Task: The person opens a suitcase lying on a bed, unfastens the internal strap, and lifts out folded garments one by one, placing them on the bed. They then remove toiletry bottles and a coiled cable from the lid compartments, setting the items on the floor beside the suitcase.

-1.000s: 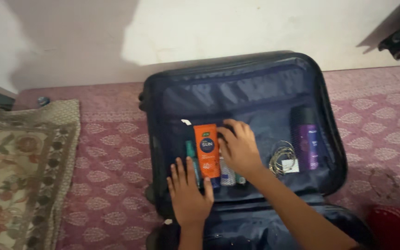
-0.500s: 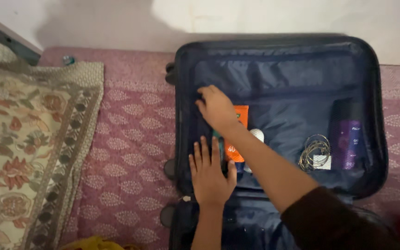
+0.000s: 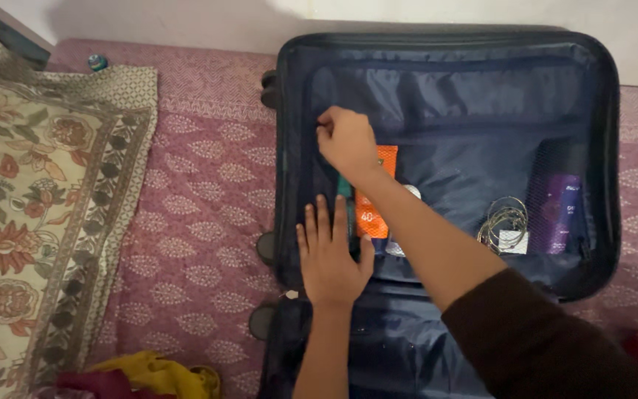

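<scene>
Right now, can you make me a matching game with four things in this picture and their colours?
Things:
1. tube under the right hand
2. bottle behind the mesh
3. suitcase lining
4. cloth at the bottom edge

Colours:
A. yellow
B. dark blue
C. orange
D. purple

Pairs: 1-C, 2-D, 3-B, 4-A

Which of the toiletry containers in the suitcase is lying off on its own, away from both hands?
The purple bottle at the suitcase's right end, behind mesh. The orange tube and green tube lie under the right forearm, beside the left hand.
</scene>
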Available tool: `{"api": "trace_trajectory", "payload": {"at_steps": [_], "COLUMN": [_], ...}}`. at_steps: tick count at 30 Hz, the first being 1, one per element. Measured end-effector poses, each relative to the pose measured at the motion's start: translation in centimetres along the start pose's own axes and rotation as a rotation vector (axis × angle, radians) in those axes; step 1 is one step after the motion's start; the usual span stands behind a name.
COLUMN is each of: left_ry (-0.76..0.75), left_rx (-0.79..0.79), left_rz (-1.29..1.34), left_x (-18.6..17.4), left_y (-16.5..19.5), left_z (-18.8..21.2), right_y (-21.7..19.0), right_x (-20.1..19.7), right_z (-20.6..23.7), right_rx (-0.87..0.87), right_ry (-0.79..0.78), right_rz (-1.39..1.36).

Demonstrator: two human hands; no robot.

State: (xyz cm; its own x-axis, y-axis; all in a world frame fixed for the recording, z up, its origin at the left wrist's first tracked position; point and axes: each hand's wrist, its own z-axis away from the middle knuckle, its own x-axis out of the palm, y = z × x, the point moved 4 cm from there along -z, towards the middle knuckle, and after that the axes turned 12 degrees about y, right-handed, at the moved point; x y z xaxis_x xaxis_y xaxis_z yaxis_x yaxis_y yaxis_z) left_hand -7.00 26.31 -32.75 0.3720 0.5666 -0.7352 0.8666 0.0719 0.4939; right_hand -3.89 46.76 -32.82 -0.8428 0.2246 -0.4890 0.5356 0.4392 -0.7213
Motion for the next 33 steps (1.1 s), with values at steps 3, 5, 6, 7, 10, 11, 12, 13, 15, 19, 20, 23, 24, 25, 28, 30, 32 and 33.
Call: {"api": "trace_trajectory", "payload": {"at_steps": [3, 5, 6, 7, 10, 11, 12, 13, 15, 19, 20, 23, 24, 25, 28, 30, 32, 33], "left_ry": [-0.018, -0.009, -0.006, -0.006, -0.006, -0.005, -0.006, -0.008, -0.014, -0.017, -0.016, -0.012, -0.007, -0.01, -0.021, -0.022, -0.025, -0.026], "left_rx": [-0.004, 0.01, 0.017, 0.013, 0.007, 0.008, 0.009, 0.009, 0.008, 0.014, 0.014, 0.027, 0.029, 0.033, 0.045, 0.046, 0.046, 0.047], "left_rz": [-0.028, -0.033, -0.036, -0.041, -0.055, -0.059, -0.061, -0.056, -0.04, -0.079, -0.084, -0.083, -0.084, -0.089, -0.093, -0.09, -0.087, -0.088], "left_x": [0.0, 0.0, 0.0, 0.0, 0.0, -0.1, -0.1, -0.1, 0.0, 0.0, 0.0, -0.1, -0.1, -0.1, 0.0, -0.1, 0.0, 0.0], "left_y": [0.0, 0.1, 0.2, 0.2, 0.2, 0.2, 0.2, 0.1, 0.1, 0.1, 0.1, 0.3, 0.2, 0.2, 0.2, 0.1, 0.1, 0.1], "left_z": [-0.1, -0.2, -0.3, -0.2, -0.1, -0.1, -0.1, -0.1, -0.1, 0.0, 0.0, 0.1, 0.1, 0.1, 0.1, 0.1, 0.2, 0.2], "right_y": [0.2, 0.3, 0.4, 0.6, 1.3, 1.6, 1.9, 2.3, 2.9, 3.4, 3.4, 3.8, 3.9, 4.1, 4.1, 4.6, 5.1, 5.3], "right_x": [-1.0, -1.8, -2.2, -2.6, -3.2, -3.5, -3.9, -4.4, -5.7, -8.8, -9.3, -11.2, -11.6, -11.9, -13.3, -14.1, -15.0, -15.4], "right_z": [-0.3, -0.3, -0.2, -0.2, -0.3, -0.2, -0.1, -0.1, 0.1, 0.1, 0.3, 0.5, 0.5, 0.5, 0.5, 0.5, 0.6, 0.7], "right_rx": [0.028, 0.048, 0.053, 0.058, 0.097, 0.118, 0.139, 0.16, 0.162, 0.108, 0.103, 0.127, 0.155, 0.182, 0.063, 0.092, 0.115, 0.124], "right_ry": [0.015, 0.025, 0.033, 0.041, 0.048, 0.054, 0.061, 0.07, 0.057, 0.058, 0.057, 0.054, 0.042, 0.029, 0.067, 0.065, 0.064, 0.063], "right_rz": [0.012, 0.012, 0.004, -0.005, 0.008, 0.009, 0.014, 0.02, 0.035, 0.102, 0.107, 0.123, 0.12, 0.116, 0.134, 0.144, 0.164, 0.176]}}
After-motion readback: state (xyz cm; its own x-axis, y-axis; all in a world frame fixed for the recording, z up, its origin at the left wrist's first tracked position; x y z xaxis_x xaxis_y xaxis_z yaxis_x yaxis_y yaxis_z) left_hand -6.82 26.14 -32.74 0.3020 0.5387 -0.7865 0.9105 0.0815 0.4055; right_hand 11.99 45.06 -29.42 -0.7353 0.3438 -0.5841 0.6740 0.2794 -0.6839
